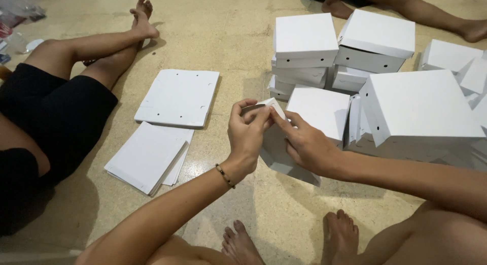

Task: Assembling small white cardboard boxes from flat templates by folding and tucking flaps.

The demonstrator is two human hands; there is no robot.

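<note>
Both hands are up over the floor point(243, 46), working one white carton point(276, 148). The left hand point(247, 134) pinches a folded flap at the carton's top corner, fingers curled tight on the card, a bead bracelet point(224, 175) at the wrist. The right hand point(307, 145) presses in from the other side, fingertips meeting the left at that same flap, so the two hands are together, both clamped on the carton. The carton is half-formed and tilted, its lower edge hanging just above the floor between the person's knees; what is inside cannot be seen.

Just behind it sits a finished box point(319, 112), lid shut. Beyond that, a stack of shut boxes point(304, 46), small round holes along their sides, and a second stack point(373, 44) beside it. To the right a bigger box point(421, 110) leans tilted against more cartons. All closed, contents hidden.

Left of the hands lie two piles of flat blanks point(177, 97), one near, one farther. A co-worker's legs point(76, 77) stretch across the floor on the left.
</note>
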